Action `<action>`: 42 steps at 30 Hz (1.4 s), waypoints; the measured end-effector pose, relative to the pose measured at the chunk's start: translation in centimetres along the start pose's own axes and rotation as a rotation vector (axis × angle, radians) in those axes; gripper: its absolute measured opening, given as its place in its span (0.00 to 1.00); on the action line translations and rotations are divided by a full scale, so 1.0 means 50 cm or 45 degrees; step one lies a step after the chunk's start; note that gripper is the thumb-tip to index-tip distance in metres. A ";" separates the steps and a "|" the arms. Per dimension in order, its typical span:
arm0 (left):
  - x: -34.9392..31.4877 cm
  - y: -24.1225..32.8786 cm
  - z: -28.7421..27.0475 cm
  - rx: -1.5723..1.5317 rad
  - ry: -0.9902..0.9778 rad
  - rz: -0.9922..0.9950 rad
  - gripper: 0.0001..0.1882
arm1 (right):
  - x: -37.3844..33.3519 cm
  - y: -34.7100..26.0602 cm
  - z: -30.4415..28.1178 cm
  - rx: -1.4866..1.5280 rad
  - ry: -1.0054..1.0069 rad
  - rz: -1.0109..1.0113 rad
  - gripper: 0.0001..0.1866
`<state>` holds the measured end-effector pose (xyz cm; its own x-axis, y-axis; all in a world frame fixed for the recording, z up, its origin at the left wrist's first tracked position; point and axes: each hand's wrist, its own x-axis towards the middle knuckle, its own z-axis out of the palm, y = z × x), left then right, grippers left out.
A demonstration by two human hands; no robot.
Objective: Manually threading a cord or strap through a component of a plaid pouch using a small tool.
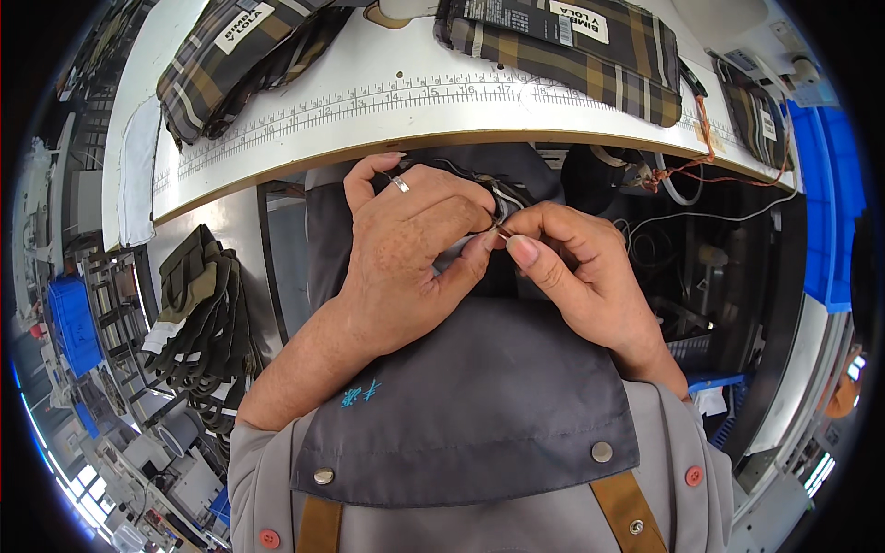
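Head view: at the picture's centre, a worker in a grey apron (pixel 461 405) brings both hands together just below the edge of a white bench (pixel 277 138) printed with a ruler scale. The left hand (pixel 406 249), a ring on one finger, is curled closed around a small dark piece with a metal fitting (pixel 496 205); the right hand (pixel 576 267) pinches that fitting between thumb and forefinger, fingers otherwise loosely folded. What the fitting is cannot be told. The piece sits between the two hands, held above the lap. At 12 and 11 o'clock, plaid fabric bags (pixel 572 51) lie on the bench, seemingly finished; at 9 o'clock a stack of dark cut pieces (pixel 198 323) appears still to be worked.
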<state>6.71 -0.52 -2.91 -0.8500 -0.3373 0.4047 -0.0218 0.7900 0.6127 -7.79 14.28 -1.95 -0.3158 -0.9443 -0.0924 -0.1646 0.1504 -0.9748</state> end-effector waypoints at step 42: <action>-0.008 -0.027 -0.027 -0.332 -0.102 -0.037 0.06 | 0.026 0.010 -0.022 -0.378 0.038 -0.540 0.06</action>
<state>7.77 -2.18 -2.97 -0.8901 -0.3081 0.3359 0.0809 0.6184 0.7817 -9.30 13.41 -2.32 -0.1896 -0.9321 0.3085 -0.5404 -0.1633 -0.8254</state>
